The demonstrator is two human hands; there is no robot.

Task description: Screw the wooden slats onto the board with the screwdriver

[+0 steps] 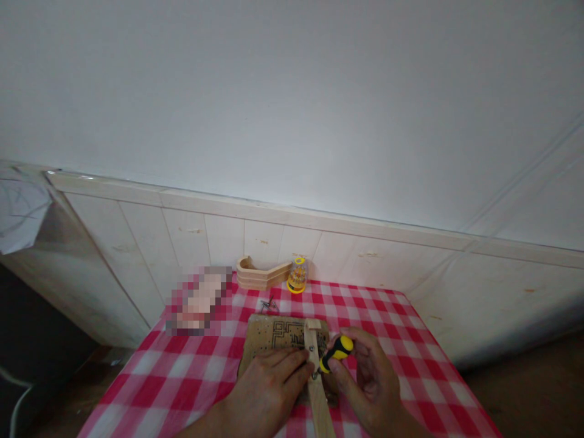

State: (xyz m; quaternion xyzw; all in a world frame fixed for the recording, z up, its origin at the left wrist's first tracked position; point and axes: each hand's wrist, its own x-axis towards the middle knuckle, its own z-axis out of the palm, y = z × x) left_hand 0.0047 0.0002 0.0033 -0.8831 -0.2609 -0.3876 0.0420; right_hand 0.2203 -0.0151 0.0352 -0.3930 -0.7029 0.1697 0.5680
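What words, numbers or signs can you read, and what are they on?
None can be read.
Brown board: black marks, too small and blurred to read.
Paper at the left: faint lines, no readable writing.
Screwdriver: no lettering visible.
Pixelated patch: hidden.

The strip is smooth, matt wood; the screwdriver handle looks like plastic.

Right hand grasping a stubby yellow-and-black screwdriver, slanted down toward a flat pale wooden strip! Left hand, fingertips on that strip, which lies across a brown black-patterned board; behind, a curved light-wood piece stands beside a clear yellow-based container.
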